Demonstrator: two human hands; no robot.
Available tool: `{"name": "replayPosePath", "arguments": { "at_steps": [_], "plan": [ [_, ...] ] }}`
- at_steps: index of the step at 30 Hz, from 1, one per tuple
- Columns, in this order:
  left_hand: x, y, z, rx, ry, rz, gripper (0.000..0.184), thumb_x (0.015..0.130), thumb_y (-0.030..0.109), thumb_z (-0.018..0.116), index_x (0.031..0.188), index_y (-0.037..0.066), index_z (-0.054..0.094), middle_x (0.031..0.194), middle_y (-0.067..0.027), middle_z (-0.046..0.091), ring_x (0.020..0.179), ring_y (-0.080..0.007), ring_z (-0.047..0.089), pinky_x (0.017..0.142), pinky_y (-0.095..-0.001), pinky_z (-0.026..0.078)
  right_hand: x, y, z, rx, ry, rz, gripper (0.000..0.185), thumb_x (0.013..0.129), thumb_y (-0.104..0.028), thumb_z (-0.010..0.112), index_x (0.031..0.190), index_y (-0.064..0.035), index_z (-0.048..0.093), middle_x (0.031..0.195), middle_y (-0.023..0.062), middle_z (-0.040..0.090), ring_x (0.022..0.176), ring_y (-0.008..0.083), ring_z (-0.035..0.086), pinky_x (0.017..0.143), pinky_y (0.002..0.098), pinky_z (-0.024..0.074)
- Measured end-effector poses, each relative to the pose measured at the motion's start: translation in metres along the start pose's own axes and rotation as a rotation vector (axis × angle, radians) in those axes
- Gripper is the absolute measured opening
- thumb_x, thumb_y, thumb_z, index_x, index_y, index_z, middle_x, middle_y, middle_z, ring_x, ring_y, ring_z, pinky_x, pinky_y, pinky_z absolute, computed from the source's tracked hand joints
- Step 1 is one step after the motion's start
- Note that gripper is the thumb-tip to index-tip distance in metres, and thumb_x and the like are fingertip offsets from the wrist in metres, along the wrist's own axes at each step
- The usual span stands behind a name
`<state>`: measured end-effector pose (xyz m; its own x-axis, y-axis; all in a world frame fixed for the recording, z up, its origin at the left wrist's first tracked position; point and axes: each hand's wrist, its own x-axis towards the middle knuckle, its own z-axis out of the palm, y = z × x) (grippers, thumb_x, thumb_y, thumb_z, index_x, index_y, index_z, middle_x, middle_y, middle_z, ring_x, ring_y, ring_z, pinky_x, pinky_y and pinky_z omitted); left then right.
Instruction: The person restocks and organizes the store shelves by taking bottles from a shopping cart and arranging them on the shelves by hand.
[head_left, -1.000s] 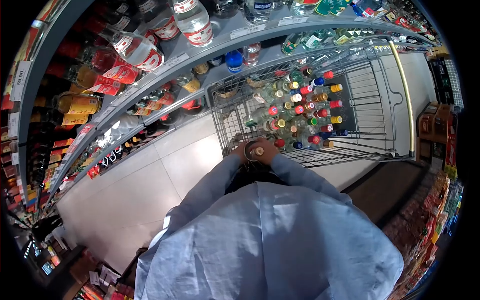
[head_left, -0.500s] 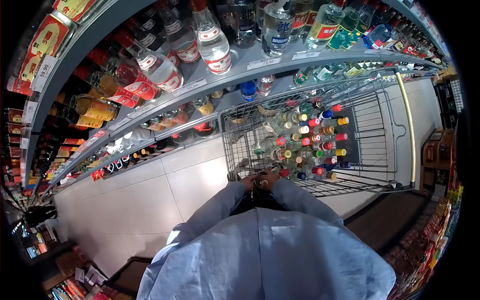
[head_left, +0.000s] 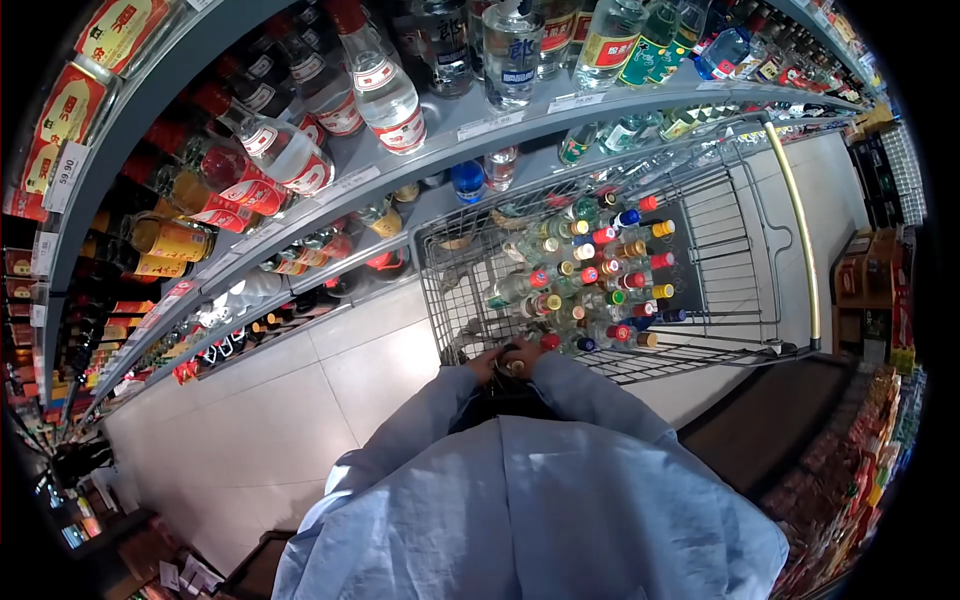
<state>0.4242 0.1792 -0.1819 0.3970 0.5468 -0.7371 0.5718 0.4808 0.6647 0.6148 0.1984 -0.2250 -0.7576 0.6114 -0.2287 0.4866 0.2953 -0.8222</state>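
Observation:
Close in front of my body, my left hand (head_left: 483, 367) and my right hand (head_left: 523, 352) come together at the near side of a shopping cart (head_left: 428, 290). Both are closed around what looks like a bottle (head_left: 514, 368), seen end-on from above; most of it is hidden by the fingers. Just beyond my right hand, several glass bottles (head_left: 580, 285) stand packed in the cart, with red, yellow, blue, green and white caps. The cart's left part is bare wire grid.
A curved shelf (head_left: 440, 135) with rows of clear, green and brown bottles runs along the far side. The cart's yellowish handle (head_left: 800, 230) is at the right. Pale floor tiles (head_left: 290, 400) lie left. Low displays of packaged goods (head_left: 830, 460) stand at the near right.
The view has shifted slightly, so shelf and cart appear further left. My hands stay together around the same thing, beside the cart's near side.

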Motion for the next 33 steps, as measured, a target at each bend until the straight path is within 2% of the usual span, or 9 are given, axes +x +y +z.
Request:
{"name": "replayPosePath", "arguments": {
  "at_steps": [3, 8, 11, 14, 16, 23, 27, 31, 33],
  "plan": [
    [0.008, -0.016, 0.007, -0.071, 0.036, 0.101, 0.065, 0.076, 0.008, 0.058, 0.135, 0.013, 0.030, 0.131, -0.0136, 0.041, 0.120, -0.0251, 0.040, 0.098, -0.0313, 0.034, -0.002, 0.006, 0.007, -0.050, 0.122, -0.059, 0.031, 0.065, -0.016, 0.065, 0.095, -0.0219, 0.062, 0.114, 0.0189, 0.046, 0.101, 0.0371, 0.050, 0.086, 0.0400, 0.0446],
    [0.035, -0.051, 0.015, -0.236, 0.087, 0.079, 0.063, 0.075, 0.008, 0.061, 0.133, 0.014, 0.035, 0.131, -0.0106, 0.042, 0.122, -0.0243, 0.038, 0.097, -0.0324, 0.036, 0.006, -0.021, -0.006, 0.084, 0.010, 0.231, 0.030, 0.068, -0.015, 0.065, 0.098, -0.0188, 0.061, 0.127, 0.0250, 0.038, 0.113, 0.0399, 0.044, 0.093, 0.0393, 0.0405],
    [0.009, -0.012, -0.001, -0.159, 0.142, 0.095, 0.064, 0.073, 0.001, 0.054, 0.133, 0.014, 0.035, 0.132, -0.0112, 0.041, 0.123, -0.0249, 0.037, 0.100, -0.0317, 0.033, 0.011, -0.026, 0.001, -0.030, 0.193, 0.225, 0.028, 0.066, -0.013, 0.068, 0.093, -0.0163, 0.062, 0.109, 0.0145, 0.051, 0.095, 0.0345, 0.055, 0.084, 0.0380, 0.0457],
    [0.013, -0.017, -0.001, -0.203, 0.191, 0.158, 0.063, 0.075, 0.025, 0.062, 0.131, 0.011, 0.036, 0.133, -0.0137, 0.039, 0.123, -0.0253, 0.037, 0.100, -0.0304, 0.031, 0.022, -0.010, 0.014, -0.043, 0.239, 0.231, 0.029, 0.067, -0.012, 0.067, 0.095, -0.0167, 0.061, 0.111, 0.0162, 0.050, 0.101, 0.0359, 0.051, 0.090, 0.0382, 0.0428],
    [0.014, -0.013, -0.004, -0.185, 0.192, 0.162, 0.061, 0.077, 0.017, 0.057, 0.133, 0.012, 0.033, 0.136, -0.0139, 0.034, 0.126, -0.0255, 0.032, 0.103, -0.0301, 0.028, 0.038, -0.011, 0.010, -0.032, 0.234, 0.204, 0.032, 0.066, -0.008, 0.065, 0.096, -0.0175, 0.061, 0.124, 0.0243, 0.041, 0.112, 0.0396, 0.044, 0.093, 0.0385, 0.0407],
    [0.047, -0.025, 0.004, -0.357, 0.210, 0.246, 0.069, 0.078, -0.012, 0.038, 0.138, 0.020, 0.023, 0.140, -0.0114, 0.027, 0.129, -0.0241, 0.027, 0.099, -0.0300, 0.032, 0.041, -0.031, -0.022, 0.058, 0.394, 0.486, 0.038, 0.064, -0.006, 0.065, 0.101, -0.0140, 0.058, 0.111, 0.0162, 0.052, 0.109, 0.0346, 0.047, 0.092, 0.0366, 0.0406],
    [0.040, -0.007, -0.002, -0.294, 0.260, 0.265, 0.058, 0.075, -0.003, 0.043, 0.132, 0.007, 0.032, 0.134, -0.0167, 0.033, 0.127, -0.0287, 0.030, 0.104, -0.0308, 0.026, 0.046, -0.044, -0.042, 0.162, 0.302, 0.614, 0.037, 0.064, -0.011, 0.066, 0.100, -0.0132, 0.058, 0.104, 0.0124, 0.056, 0.102, 0.0308, 0.053, 0.086, 0.0370, 0.0436],
    [0.043, 0.000, -0.006, -0.273, 0.301, 0.284, 0.051, 0.076, 0.000, 0.045, 0.126, 0.005, 0.040, 0.127, -0.0166, 0.042, 0.121, -0.0295, 0.037, 0.101, -0.0327, 0.030, 0.062, -0.085, -0.097, -0.062, 0.390, 0.202, 0.036, 0.066, -0.019, 0.063, 0.100, -0.0124, 0.055, 0.100, 0.0113, 0.057, 0.095, 0.0309, 0.054, 0.080, 0.0385, 0.0448],
    [0.056, -0.013, -0.003, -0.297, 0.312, 0.317, 0.047, 0.075, 0.007, 0.051, 0.122, 0.007, 0.046, 0.123, -0.0179, 0.045, 0.116, -0.0309, 0.042, 0.098, -0.0340, 0.033, 0.074, -0.103, -0.134, -0.426, 0.376, 0.227, 0.034, 0.068, -0.017, 0.059, 0.101, -0.0126, 0.055, 0.098, 0.0105, 0.058, 0.093, 0.0317, 0.054, 0.081, 0.0402, 0.0432]
  ]
}}
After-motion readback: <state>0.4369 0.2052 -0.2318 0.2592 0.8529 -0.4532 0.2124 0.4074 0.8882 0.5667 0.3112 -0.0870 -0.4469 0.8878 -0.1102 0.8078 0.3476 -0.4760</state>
